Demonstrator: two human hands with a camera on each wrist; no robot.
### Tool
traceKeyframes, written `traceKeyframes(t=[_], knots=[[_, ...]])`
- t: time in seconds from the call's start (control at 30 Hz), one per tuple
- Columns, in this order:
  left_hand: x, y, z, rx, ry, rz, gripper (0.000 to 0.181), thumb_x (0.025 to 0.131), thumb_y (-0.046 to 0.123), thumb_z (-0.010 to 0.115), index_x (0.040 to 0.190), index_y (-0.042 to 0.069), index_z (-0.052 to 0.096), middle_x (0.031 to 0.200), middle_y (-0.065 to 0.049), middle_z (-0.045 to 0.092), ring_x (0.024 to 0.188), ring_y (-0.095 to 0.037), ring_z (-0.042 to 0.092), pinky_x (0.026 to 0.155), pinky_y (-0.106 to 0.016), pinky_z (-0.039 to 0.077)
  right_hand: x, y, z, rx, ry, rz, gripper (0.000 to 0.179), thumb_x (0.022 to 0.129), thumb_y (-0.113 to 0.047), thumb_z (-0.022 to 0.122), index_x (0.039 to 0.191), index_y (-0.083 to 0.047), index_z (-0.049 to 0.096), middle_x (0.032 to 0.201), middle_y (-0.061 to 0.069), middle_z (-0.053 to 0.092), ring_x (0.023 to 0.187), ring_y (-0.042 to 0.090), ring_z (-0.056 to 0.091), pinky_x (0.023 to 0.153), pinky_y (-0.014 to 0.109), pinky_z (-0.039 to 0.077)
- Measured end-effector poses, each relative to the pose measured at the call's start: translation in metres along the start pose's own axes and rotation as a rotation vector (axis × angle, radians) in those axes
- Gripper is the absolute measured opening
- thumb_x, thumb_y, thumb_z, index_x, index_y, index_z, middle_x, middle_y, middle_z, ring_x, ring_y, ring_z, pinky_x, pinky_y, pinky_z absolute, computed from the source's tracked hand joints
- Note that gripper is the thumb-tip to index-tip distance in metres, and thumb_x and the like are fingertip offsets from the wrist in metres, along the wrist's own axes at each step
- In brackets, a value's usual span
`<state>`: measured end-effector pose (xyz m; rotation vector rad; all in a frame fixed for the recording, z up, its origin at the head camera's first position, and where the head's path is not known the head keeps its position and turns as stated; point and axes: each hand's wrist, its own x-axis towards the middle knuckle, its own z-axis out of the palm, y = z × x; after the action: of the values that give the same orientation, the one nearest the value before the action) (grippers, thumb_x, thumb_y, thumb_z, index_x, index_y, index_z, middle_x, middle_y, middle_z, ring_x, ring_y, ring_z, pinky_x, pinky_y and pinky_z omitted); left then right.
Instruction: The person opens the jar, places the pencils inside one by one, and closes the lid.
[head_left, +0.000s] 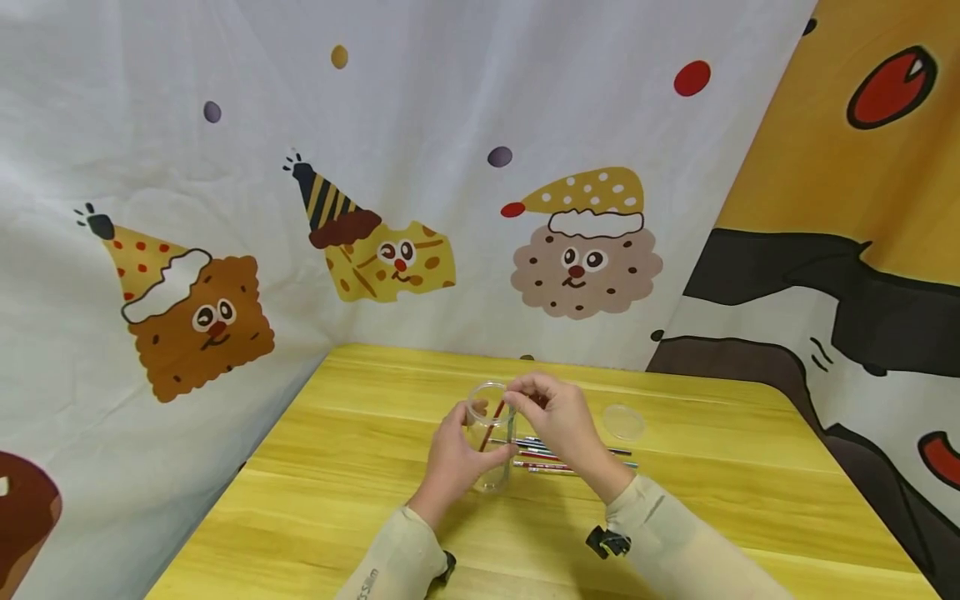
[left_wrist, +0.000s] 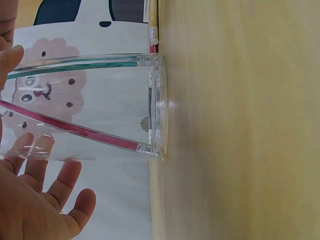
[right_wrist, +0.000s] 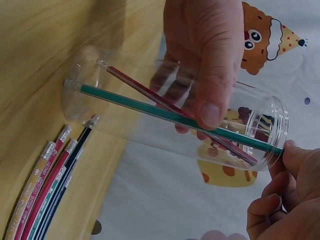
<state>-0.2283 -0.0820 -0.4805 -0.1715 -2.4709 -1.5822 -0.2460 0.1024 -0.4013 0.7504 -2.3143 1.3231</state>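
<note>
A clear plastic jar (head_left: 491,481) stands upright on the table, its mouth uncovered. My left hand (head_left: 459,458) grips it, thumb across the near side and fingers around the far side. Inside, a red pencil (right_wrist: 135,83) leans across the jar, its eraser end at the bottom. A green pencil (right_wrist: 135,105) also stands inside, eraser end down. Between thumb and finger my right hand (head_left: 558,417) pinches the green pencil's upper end at the jar's rim. In the left wrist view both pencils' metal-banded ends are near the jar's base.
Several pencils (right_wrist: 45,190) of various colours lie side by side on the table, just right of the jar. A round clear lid (head_left: 623,422) lies behind them to the right. The yellow wooden table (head_left: 315,500) meets a cartoon-printed cloth (head_left: 420,100) along its back edge.
</note>
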Motion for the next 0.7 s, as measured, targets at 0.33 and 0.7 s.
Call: traceKeyframes(t=[0.33, 0.7], knots=[[0.001, 0.0, 0.002, 0.006, 0.004, -0.003, 0.073, 0.077, 0.043, 0.098, 0.135, 0.017, 0.062, 0.122, -0.003, 0.065, 0.116, -0.03, 0.061, 0.095, -0.049, 0.051, -0.003, 0.0, 0.0, 0.002, -0.001, 0.021, 0.004, 0.099, -0.019, 0.077, 0.103, -0.018, 0.079, 0.078, 0.0, 0.07, 0.061, 0.006, 0.051, 0.056, 0.024, 0.045], [0.001, 0.0, 0.001, -0.006, -0.002, -0.017, 0.082, 0.075, 0.044, 0.098, 0.142, 0.016, 0.059, 0.128, -0.004, 0.066, 0.118, -0.025, 0.061, 0.098, -0.052, 0.055, 0.013, 0.028, -0.031, -0.074, 0.053, 0.1, 0.011, 0.102, -0.025, 0.074, 0.104, -0.014, 0.078, 0.08, 0.004, 0.07, 0.063, 0.011, 0.052, 0.057, 0.025, 0.044]])
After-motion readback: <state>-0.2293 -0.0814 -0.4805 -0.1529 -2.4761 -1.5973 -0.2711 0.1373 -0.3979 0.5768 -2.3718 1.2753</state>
